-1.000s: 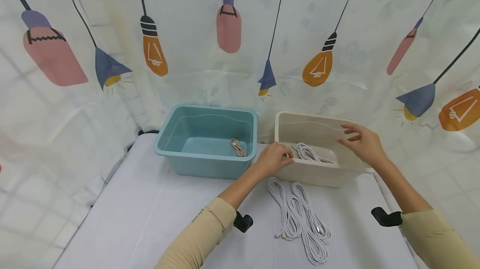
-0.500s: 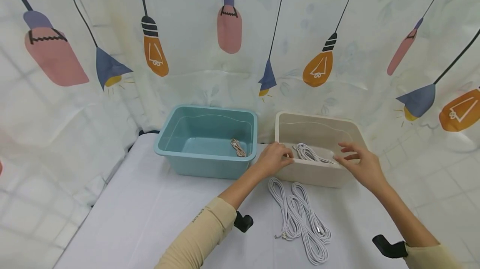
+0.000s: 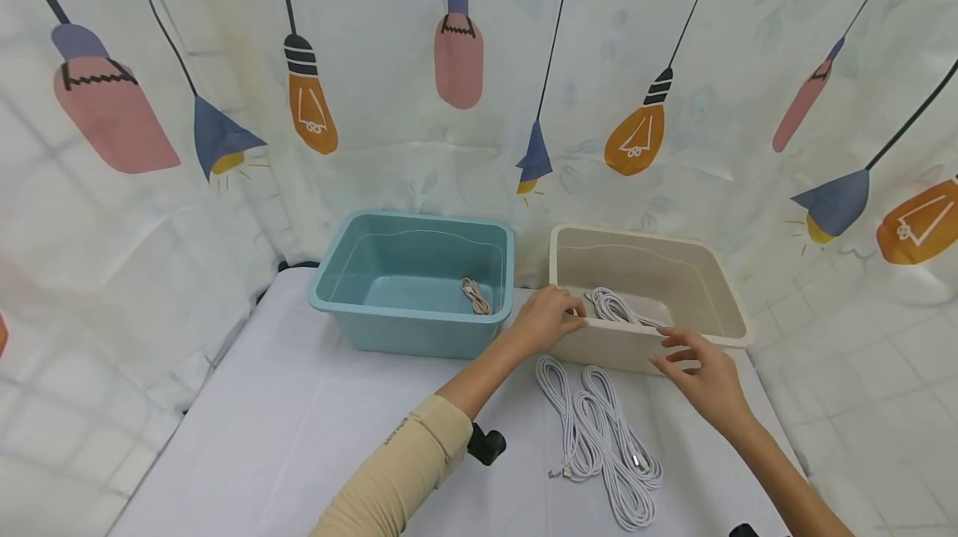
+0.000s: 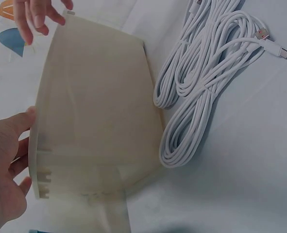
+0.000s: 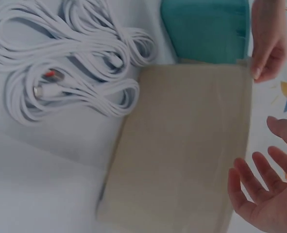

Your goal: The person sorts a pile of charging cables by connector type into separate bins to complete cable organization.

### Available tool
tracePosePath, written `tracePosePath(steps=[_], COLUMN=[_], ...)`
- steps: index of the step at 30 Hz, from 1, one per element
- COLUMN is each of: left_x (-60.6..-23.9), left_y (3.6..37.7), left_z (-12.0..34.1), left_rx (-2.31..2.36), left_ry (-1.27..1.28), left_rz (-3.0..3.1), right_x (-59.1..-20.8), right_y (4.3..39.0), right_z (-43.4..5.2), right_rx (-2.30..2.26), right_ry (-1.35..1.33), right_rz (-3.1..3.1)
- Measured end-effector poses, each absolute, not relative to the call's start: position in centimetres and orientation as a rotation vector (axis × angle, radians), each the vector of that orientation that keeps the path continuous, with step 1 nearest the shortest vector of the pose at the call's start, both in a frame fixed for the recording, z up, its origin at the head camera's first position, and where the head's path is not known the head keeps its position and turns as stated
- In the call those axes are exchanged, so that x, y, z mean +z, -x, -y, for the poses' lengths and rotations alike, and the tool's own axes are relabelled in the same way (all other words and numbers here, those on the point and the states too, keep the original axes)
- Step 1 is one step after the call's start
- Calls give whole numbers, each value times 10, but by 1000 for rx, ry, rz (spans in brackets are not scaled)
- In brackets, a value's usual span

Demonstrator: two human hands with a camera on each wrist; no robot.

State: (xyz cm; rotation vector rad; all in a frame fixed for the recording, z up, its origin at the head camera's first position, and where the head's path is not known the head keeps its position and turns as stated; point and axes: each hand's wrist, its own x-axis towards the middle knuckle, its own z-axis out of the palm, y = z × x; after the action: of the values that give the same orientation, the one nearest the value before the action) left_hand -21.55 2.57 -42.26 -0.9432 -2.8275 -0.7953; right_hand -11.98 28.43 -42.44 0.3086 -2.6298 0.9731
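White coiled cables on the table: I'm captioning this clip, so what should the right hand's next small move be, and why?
Probably lower the right hand toward the white coiled cables in front of the beige rectangular plastic bin: that hand holds nothing, the left hand grips the bin, and a similar white cable bundle lies inside it.

White cables [image 4: 205, 93], a teal bin [image 3: 407, 336] and beige bin [image 3: 609, 346] share the white tabletop [image 3: 292, 421]; pink, blue and orange lamps [image 3: 634, 138] pattern the curtain [image 3: 404, 171].
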Motion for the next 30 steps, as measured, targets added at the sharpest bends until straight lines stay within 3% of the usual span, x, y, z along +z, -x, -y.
tracePosePath(steps=[17, 30], left_x=[-424, -424], left_y=[216, 215], left_z=[-26, -26], left_rx=[-784, -780], left_ry=[955, 948], left_rz=[2815, 2816], right_x=[-499, -541], right_y=[106, 103], right_z=[-274, -269], right_rx=[1018, 1089], right_ry=[-333, -167], right_rz=[2675, 2872])
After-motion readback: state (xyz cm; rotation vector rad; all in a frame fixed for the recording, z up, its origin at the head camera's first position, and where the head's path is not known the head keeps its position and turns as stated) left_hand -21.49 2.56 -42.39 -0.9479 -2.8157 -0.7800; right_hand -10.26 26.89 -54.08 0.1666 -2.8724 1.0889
